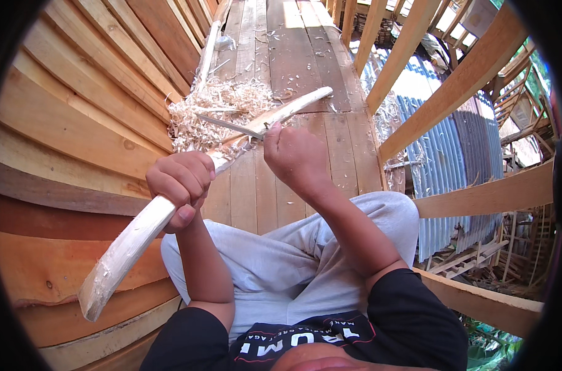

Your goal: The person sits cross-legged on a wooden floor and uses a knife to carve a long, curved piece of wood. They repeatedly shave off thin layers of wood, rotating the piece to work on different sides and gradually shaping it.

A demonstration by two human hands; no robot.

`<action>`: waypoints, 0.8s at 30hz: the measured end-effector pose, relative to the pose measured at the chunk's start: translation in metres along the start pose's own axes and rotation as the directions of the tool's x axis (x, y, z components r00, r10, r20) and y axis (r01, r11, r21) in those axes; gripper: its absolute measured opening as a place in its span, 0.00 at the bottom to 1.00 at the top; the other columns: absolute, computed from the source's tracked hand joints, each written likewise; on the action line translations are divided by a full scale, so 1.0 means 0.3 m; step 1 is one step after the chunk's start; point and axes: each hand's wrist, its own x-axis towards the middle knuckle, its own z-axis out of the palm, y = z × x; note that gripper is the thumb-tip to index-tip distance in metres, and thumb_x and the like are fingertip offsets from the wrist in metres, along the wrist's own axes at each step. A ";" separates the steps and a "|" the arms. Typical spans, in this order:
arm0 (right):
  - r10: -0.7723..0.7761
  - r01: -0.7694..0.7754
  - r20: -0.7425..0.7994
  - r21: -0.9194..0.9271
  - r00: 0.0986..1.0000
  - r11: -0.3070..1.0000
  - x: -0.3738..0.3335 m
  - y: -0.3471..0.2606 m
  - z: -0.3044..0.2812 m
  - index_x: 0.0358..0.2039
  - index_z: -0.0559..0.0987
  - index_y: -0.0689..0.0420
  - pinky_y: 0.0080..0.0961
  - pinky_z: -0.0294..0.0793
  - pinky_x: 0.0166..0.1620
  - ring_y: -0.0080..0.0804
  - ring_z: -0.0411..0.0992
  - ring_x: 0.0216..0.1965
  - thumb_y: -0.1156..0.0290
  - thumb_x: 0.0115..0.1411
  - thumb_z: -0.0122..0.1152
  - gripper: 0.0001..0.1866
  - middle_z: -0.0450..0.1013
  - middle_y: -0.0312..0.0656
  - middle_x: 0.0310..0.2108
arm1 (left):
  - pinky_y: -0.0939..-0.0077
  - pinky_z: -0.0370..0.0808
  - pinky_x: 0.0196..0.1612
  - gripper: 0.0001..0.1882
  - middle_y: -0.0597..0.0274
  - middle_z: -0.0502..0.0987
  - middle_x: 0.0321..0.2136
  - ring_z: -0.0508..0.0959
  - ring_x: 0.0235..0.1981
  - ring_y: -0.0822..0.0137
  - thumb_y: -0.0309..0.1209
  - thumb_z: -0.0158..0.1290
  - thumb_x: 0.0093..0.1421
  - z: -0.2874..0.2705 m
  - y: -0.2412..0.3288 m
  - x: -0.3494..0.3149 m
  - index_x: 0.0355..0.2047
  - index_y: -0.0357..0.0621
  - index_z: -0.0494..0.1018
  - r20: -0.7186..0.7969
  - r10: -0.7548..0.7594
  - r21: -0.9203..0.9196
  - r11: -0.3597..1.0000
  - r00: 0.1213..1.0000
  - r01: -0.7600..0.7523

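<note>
My left hand (181, 182) is wrapped round a long, pale wooden stick (127, 242), peeled and slightly curved. Its thick end hangs at the lower left, and its thin end reaches up to the right over the floorboards. Closed in a fist, my right hand (295, 156) grips a knife, whose handle is mostly hidden. The knife's narrow blade (230, 125) points left and lies across the stick, at or very near its surface. Beneath and beyond the stick spreads a heap of curled wood shavings (222, 102).
A plank wall (77, 117) rises close on my left. Slatted wooden railing (454, 198) runs along my right, with corrugated metal roofing (426, 161) below it. Another pale pole (208, 55) lies along the wall. My crossed legs (262, 253) rest on the plank floor (250, 191).
</note>
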 end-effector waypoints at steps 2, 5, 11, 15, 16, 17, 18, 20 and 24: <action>-0.009 0.011 -0.079 0.029 0.997 1.000 0.033 0.051 0.030 0.18 0.80 0.61 0.49 0.73 0.30 0.55 0.74 0.22 0.58 0.63 0.36 0.28 0.74 0.56 0.18 | 0.73 0.65 0.28 0.16 0.74 0.64 0.10 0.62 0.13 0.74 0.32 0.59 0.45 0.030 -0.011 0.012 0.12 0.53 0.61 -0.006 0.005 0.024 1.000 1.000 -0.005; -0.006 0.012 -0.182 0.029 0.983 1.000 0.070 0.073 0.049 0.16 0.79 0.61 0.48 0.73 0.29 0.55 0.74 0.20 0.59 0.63 0.37 0.28 0.73 0.55 0.16 | 0.72 0.65 0.28 0.16 0.74 0.63 0.10 0.62 0.13 0.73 0.32 0.59 0.45 0.020 -0.004 0.007 0.12 0.53 0.61 -0.003 0.005 0.026 1.000 1.000 -0.005; 0.027 -0.024 -0.212 0.014 0.977 1.000 0.069 0.110 0.064 0.16 0.79 0.61 0.47 0.74 0.29 0.54 0.74 0.20 0.60 0.63 0.37 0.28 0.73 0.54 0.16 | 0.73 0.65 0.28 0.16 0.73 0.63 0.10 0.62 0.14 0.73 0.33 0.59 0.47 0.045 -0.015 0.015 0.13 0.52 0.62 -0.029 0.030 0.044 0.999 0.999 -0.029; -0.022 0.020 -0.163 -0.013 0.986 1.000 0.039 0.069 0.046 0.16 0.79 0.61 0.48 0.74 0.28 0.53 0.74 0.20 0.60 0.63 0.37 0.28 0.73 0.54 0.16 | 0.73 0.65 0.28 0.16 0.73 0.63 0.10 0.62 0.14 0.73 0.33 0.59 0.47 0.006 -0.006 0.003 0.13 0.52 0.62 -0.007 0.018 0.028 0.999 1.000 -0.017; -0.036 0.035 -0.163 -0.011 0.986 0.999 0.035 0.072 0.045 0.16 0.79 0.61 0.48 0.74 0.28 0.53 0.74 0.20 0.60 0.64 0.37 0.28 0.74 0.54 0.17 | 0.73 0.65 0.28 0.16 0.73 0.64 0.10 0.62 0.14 0.73 0.33 0.59 0.47 0.028 -0.007 0.009 0.13 0.52 0.62 -0.008 0.014 0.033 0.999 1.000 -0.014; -0.008 0.006 -0.154 -0.012 0.988 1.000 0.035 0.073 0.046 0.16 0.79 0.61 0.48 0.74 0.28 0.54 0.74 0.20 0.60 0.64 0.37 0.28 0.73 0.54 0.16 | 0.73 0.65 0.28 0.16 0.73 0.64 0.10 0.62 0.14 0.73 0.33 0.59 0.47 0.040 -0.008 0.012 0.13 0.52 0.62 -0.010 0.010 0.038 0.999 1.000 -0.010; 0.014 -0.017 -0.148 -0.014 0.989 1.000 0.044 0.072 0.046 0.16 0.79 0.61 0.49 0.74 0.29 0.54 0.74 0.20 0.60 0.64 0.37 0.28 0.73 0.54 0.16 | 0.72 0.66 0.27 0.15 0.72 0.64 0.10 0.63 0.13 0.72 0.32 0.59 0.45 0.030 -0.009 0.010 0.12 0.51 0.62 -0.008 0.023 0.025 0.999 1.000 -0.023; 0.058 -0.061 -0.135 -0.017 0.989 0.998 0.059 0.069 0.046 0.16 0.79 0.61 0.49 0.74 0.29 0.54 0.74 0.21 0.59 0.64 0.37 0.28 0.73 0.55 0.16 | 0.71 0.68 0.26 0.14 0.69 0.66 0.10 0.64 0.12 0.70 0.30 0.58 0.43 0.001 -0.012 0.005 0.12 0.48 0.62 -0.003 0.049 -0.003 0.999 0.999 -0.049; 0.074 -0.074 -0.207 0.010 0.975 0.997 0.089 0.132 0.061 0.17 0.80 0.61 0.49 0.75 0.30 0.55 0.75 0.22 0.60 0.63 0.37 0.28 0.73 0.56 0.17 | 0.71 0.68 0.26 0.14 0.69 0.66 0.10 0.64 0.11 0.70 0.30 0.58 0.43 0.031 -0.015 0.016 0.11 0.48 0.62 0.011 0.037 -0.003 0.999 0.999 -0.037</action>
